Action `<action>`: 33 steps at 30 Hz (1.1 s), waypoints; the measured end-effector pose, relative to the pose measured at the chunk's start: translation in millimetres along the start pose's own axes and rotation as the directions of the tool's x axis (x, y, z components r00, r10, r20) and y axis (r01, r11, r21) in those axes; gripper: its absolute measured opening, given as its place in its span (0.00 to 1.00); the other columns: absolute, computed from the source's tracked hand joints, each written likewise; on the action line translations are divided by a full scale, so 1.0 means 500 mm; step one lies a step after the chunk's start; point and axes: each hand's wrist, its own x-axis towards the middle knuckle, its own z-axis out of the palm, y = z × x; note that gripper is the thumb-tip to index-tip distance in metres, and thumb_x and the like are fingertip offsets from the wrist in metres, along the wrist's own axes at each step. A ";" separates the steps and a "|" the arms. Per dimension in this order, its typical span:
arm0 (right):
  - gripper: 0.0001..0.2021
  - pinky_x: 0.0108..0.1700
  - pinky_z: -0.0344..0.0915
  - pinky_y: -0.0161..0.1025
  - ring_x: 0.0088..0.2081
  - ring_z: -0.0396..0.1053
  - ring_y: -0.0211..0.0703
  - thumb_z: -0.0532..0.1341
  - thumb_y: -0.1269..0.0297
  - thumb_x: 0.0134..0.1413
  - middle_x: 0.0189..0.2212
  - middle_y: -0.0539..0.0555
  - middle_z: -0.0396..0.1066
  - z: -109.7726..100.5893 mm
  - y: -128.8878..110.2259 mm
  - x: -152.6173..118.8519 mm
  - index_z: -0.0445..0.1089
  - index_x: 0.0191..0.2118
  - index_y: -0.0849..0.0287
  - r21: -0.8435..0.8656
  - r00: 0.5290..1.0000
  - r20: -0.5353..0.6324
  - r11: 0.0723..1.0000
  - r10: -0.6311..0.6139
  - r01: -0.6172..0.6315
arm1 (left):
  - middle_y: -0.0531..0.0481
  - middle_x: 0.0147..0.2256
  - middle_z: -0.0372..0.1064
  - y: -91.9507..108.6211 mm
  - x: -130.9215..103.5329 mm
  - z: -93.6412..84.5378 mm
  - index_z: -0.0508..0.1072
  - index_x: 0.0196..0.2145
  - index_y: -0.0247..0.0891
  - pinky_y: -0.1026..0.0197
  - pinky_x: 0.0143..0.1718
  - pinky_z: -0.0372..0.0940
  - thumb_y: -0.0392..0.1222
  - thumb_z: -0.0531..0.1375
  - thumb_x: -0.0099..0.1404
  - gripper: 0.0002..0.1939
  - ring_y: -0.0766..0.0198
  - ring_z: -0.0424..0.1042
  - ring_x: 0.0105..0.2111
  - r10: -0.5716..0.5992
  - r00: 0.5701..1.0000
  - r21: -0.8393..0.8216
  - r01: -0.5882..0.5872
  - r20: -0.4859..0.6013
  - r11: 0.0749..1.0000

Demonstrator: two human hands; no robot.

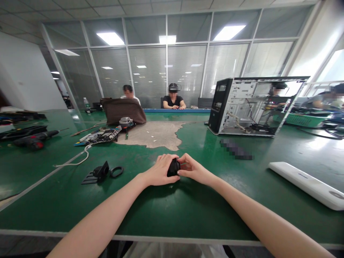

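Just above the middle of the green table [193, 211], both hands are on a small black lens-like part [173, 168]. My left hand [159, 170] wraps round its left side, thumb in front and fingers behind. From the right, the thumb and fingertips of my right hand [192, 168] pinch its rim. Much of the part is hidden by the fingers, so I cannot tell its exact kind. To the left of my left hand lie a black slotted bracket [98, 172] and a black ring [116, 172].
An open computer case [220, 107] stands at back right. A long white device [306, 182] lies right. A circuit board [100, 136] with a white cable, a brown cloth [122, 110] and a power drill [34, 139] are left. Several people sit beyond.
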 end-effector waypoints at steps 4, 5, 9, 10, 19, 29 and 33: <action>0.10 0.42 0.62 0.40 0.37 0.64 0.38 0.59 0.60 0.47 0.33 0.49 0.63 0.002 0.004 0.006 0.57 0.33 0.57 -0.022 0.999 -0.052 1.000 -0.003 0.002 | 0.46 0.45 0.57 0.002 0.001 -0.001 0.51 0.49 0.41 0.51 0.46 0.51 0.49 0.58 0.52 0.30 0.55 0.57 0.43 -0.008 1.000 0.004 0.008 -0.002 1.000; 0.11 0.42 0.62 0.40 0.37 0.65 0.38 0.59 0.60 0.47 0.32 0.49 0.63 0.002 0.005 0.007 0.57 0.33 0.57 -0.031 0.998 -0.067 1.000 -0.003 0.000 | 0.46 0.45 0.57 0.003 0.001 -0.002 0.51 0.49 0.41 0.51 0.46 0.51 0.49 0.57 0.52 0.29 0.55 0.57 0.43 -0.010 1.000 0.002 0.010 -0.001 1.000; 0.13 0.42 0.62 0.41 0.38 0.65 0.39 0.60 0.60 0.45 0.36 0.50 0.62 0.002 0.009 0.010 0.59 0.36 0.57 -0.046 0.995 -0.095 0.999 0.013 -0.017 | 0.46 0.44 0.57 0.005 0.002 -0.004 0.51 0.49 0.41 0.52 0.45 0.51 0.48 0.57 0.52 0.29 0.55 0.58 0.43 -0.020 1.000 0.002 0.020 0.007 1.000; 0.13 0.42 0.62 0.41 0.38 0.65 0.39 0.60 0.60 0.45 0.37 0.50 0.63 0.001 0.009 0.010 0.59 0.37 0.57 -0.052 0.995 -0.094 0.998 0.026 -0.031 | 0.46 0.44 0.57 0.005 0.002 -0.004 0.51 0.49 0.41 0.52 0.45 0.52 0.48 0.57 0.52 0.28 0.55 0.58 0.43 -0.021 1.000 0.003 0.021 0.007 1.000; 0.15 0.41 0.63 0.40 0.38 0.65 0.39 0.63 0.64 0.42 0.37 0.50 0.62 -0.002 0.006 0.003 0.57 0.36 0.57 -0.017 1.000 -0.004 1.000 -0.008 0.008 | 0.47 0.44 0.57 0.000 0.002 0.002 0.51 0.48 0.41 0.52 0.45 0.52 0.48 0.57 0.52 0.28 0.56 0.57 0.42 -0.026 1.000 0.008 0.026 0.000 1.000; 0.12 0.43 0.62 0.41 0.38 0.65 0.38 0.59 0.60 0.47 0.35 0.50 0.63 0.007 0.014 0.015 0.58 0.37 0.57 0.005 0.996 -0.092 1.000 0.020 -0.019 | 0.46 0.43 0.57 0.000 0.006 0.008 0.51 0.48 0.40 0.52 0.44 0.52 0.46 0.58 0.50 0.29 0.55 0.57 0.42 -0.043 0.999 0.018 0.043 -0.021 0.999; 0.15 0.44 0.62 0.42 0.39 0.65 0.39 0.60 0.61 0.46 0.37 0.52 0.64 0.002 0.020 0.018 0.59 0.40 0.57 -0.009 0.994 -0.102 0.999 0.049 -0.050 | 0.46 0.43 0.57 0.001 0.006 0.007 0.51 0.48 0.39 0.52 0.44 0.52 0.46 0.57 0.50 0.29 0.55 0.56 0.42 -0.037 0.999 0.014 0.037 -0.025 0.999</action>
